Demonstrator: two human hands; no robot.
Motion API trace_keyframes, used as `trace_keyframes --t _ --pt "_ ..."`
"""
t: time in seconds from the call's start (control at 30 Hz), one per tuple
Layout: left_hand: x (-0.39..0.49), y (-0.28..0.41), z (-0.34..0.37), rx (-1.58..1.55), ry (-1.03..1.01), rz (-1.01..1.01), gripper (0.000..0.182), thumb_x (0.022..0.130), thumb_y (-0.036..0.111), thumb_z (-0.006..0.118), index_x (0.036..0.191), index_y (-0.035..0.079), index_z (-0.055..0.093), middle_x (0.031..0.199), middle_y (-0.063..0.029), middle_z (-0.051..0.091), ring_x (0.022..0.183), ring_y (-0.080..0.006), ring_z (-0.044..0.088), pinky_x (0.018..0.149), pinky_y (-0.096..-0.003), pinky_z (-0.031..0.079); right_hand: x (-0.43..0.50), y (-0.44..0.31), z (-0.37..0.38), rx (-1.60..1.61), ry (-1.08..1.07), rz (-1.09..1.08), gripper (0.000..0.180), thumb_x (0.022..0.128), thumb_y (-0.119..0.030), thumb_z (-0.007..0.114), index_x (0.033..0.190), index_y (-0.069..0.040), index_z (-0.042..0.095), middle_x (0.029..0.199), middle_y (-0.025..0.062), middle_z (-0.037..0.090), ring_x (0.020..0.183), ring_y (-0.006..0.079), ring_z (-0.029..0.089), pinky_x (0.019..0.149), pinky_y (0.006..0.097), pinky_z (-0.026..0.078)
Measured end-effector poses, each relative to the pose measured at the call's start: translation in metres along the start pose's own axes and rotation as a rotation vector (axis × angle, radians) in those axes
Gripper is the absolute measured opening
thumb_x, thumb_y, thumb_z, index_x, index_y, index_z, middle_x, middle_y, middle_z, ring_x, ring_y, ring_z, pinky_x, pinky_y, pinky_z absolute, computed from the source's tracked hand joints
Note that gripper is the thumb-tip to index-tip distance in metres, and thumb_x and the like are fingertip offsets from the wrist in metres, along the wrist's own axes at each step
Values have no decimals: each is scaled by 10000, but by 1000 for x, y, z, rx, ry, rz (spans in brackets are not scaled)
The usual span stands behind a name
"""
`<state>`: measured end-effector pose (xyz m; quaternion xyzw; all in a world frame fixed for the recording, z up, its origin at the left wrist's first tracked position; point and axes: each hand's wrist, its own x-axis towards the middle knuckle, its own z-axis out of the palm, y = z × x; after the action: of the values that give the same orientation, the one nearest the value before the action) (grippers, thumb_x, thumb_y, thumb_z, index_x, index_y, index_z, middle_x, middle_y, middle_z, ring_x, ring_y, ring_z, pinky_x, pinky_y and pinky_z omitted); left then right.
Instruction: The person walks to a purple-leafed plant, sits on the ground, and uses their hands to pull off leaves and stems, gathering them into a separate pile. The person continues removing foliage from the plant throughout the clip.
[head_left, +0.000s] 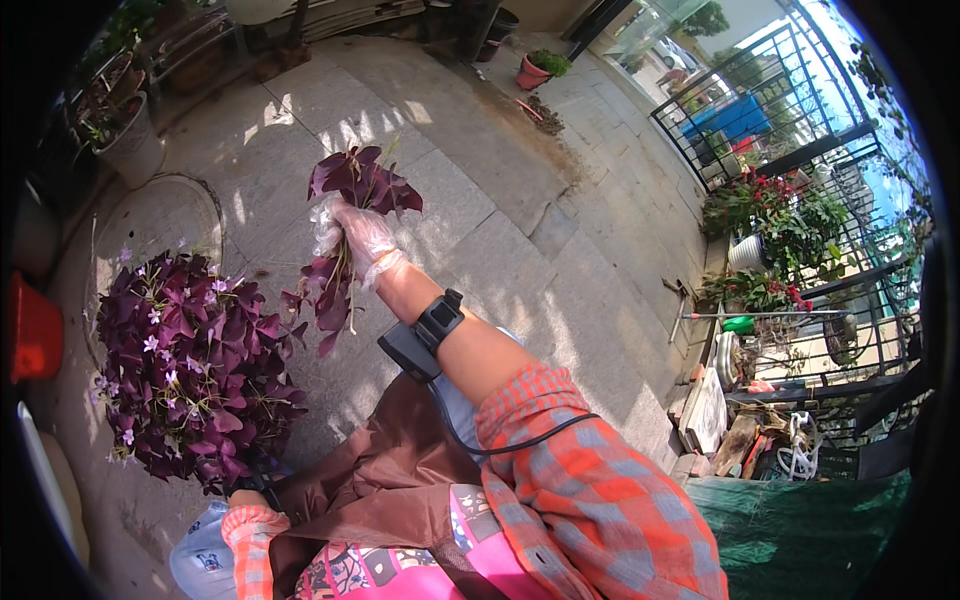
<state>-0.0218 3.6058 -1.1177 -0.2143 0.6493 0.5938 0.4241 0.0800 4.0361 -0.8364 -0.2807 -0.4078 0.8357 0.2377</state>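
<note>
My right hand (360, 232), in a clear plastic glove, is closed around a bunch of purple shamrock stems and leaves (367, 180). Some leaves stick out above the fist, and others dangle below it. At the left stands a dense purple shamrock plant (199, 367) with small pale pink flowers; its pot is hidden under the foliage. My left forearm, with a dark strap at the wrist, reaches to the lower edge of this plant. The left hand itself is hidden by the leaves.
Grey paving (465, 262) lies ahead, with a round cover (161, 210) behind the plant. A red tub (36, 330) and a white pot (133, 142) stand left. A small potted plant (534, 69) is by spilled soil (541, 116). Flowers, boards and a black metal fence line the right.
</note>
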Motion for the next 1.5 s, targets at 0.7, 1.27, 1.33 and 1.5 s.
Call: trace_keyframes --t 0.7,1.27,1.33,1.5 --pt "-78 16 -35 950 62 735 135 725 139 464 801 40 515 665 -98 502 595 -220 436 539 -326 385 -108 -22 7 74 101 -139 166 844 -208 494 762 -64 478 626 -6 447 531 94 428 530 242 395" --pt "-185 -59 49 -468 102 85 212 854 130 323 960 75 498 792 -76 574 582 -153 500 409 -281 364 -181 -19 6 180 -170 -210 132 870 -162 435 774 -74 455 662 -4 433 554 111 427 558 254 422" --pt "-178 -59 35 -644 329 126 215 853 113 315 973 67 488 789 -83 569 599 -169 520 427 -276 398 -183 -14 1 95 13 -137 130 868 -164 444 774 -74 457 664 -1 438 548 110 426 546 252 421" --pt "-142 -59 -34 -1143 591 101 270 819 316 335 892 144 529 705 -55 539 530 -216 482 428 -330 373 -176 -6 -4 31 45 -154 129 853 -181 477 773 -80 474 653 2 465 537 100 449 505 251 431"
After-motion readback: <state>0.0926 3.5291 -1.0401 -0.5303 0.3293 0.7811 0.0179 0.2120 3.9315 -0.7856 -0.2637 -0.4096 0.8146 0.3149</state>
